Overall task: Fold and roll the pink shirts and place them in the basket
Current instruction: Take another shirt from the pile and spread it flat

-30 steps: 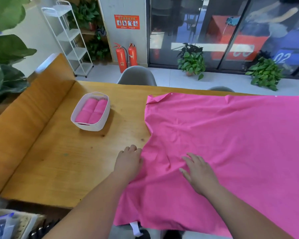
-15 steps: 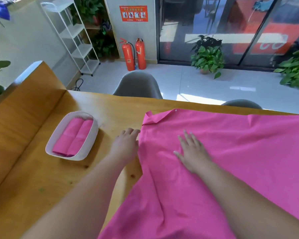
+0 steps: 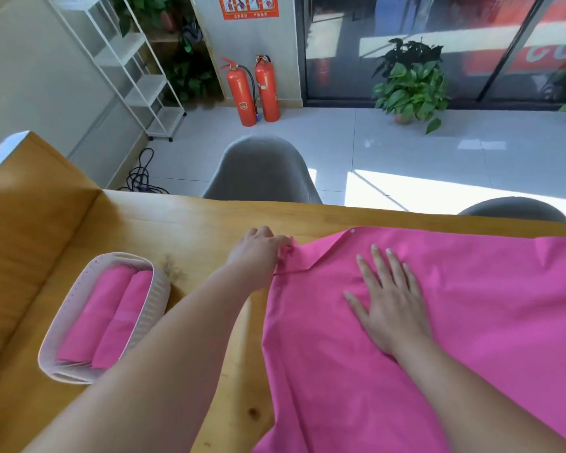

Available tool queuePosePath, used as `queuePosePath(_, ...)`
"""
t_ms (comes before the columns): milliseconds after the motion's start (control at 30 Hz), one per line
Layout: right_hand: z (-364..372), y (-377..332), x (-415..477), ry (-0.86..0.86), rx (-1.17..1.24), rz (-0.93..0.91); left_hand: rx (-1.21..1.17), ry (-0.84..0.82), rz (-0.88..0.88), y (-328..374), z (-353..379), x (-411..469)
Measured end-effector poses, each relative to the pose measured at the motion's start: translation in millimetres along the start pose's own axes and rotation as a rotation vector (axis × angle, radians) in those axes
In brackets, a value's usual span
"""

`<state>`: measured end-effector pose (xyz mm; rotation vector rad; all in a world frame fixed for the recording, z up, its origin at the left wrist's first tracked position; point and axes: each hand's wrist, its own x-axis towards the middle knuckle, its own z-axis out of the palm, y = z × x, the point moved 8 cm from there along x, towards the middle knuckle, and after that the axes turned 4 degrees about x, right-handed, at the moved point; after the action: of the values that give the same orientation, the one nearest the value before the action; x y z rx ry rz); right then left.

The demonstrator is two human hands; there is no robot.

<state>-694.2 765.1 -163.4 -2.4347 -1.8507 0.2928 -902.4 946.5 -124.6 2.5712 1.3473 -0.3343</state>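
A large pink shirt (image 3: 471,322) lies spread flat over the right half of the wooden table (image 3: 183,220). My left hand (image 3: 258,250) pinches the shirt's far left corner, where the fabric bunches at my fingertips. My right hand (image 3: 389,302) rests flat on the shirt with its fingers spread, just right of that corner. A white perforated basket (image 3: 157,295) stands on the table to the left. Two rolled pink shirts (image 3: 105,318) lie side by side in it.
A raised wooden side panel (image 3: 30,223) borders the table on the left. Two grey chairs (image 3: 262,171) stand beyond the far edge. On the floor behind are fire extinguishers (image 3: 252,89), a white shelf rack (image 3: 134,67) and potted plants (image 3: 409,83).
Both hands slid away from me along the shirt toward its far left corner. My left hand now grips that corner. The view has shifted forward, so the basket sits nearer.
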Motion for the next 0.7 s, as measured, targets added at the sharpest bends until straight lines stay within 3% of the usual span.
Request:
queuePosePath(200,-1.3,5.4,14.7,0.018,0.004,0.006,-0.089,0.025,-0.014,-25.3,-16.8,29.7)
queuePosePath(267,-2.1,8.1,18.7,0.019,-0.01,0.018,-0.422,0.11,-0.079,-34.5,-40.5,35.0)
queuePosePath(333,-2.7,9.8,22.1,0.023,-0.019,0.02,-0.909,0.205,-0.187,-44.4,-68.4,37.6)
queuePosePath(400,-3.3,10.6,24.5,0.026,-0.019,0.018,-1.136,0.21,-0.198,-47.3,-88.3,43.0)
queuePosePath(467,-3.8,11.0,25.7,0.02,-0.018,0.018,-1.022,0.22,-0.169,-49.8,-106.8,46.3)
queuePosePath(600,-6.5,10.5,28.2,0.019,-0.006,0.009,-0.19,0.466,-0.089,-63.0,-141.0,47.8)
queuePosePath(700,-7.6,10.3,31.9,0.017,-0.009,0.005,0.114,0.55,-0.103,-60.1,-138.7,45.7)
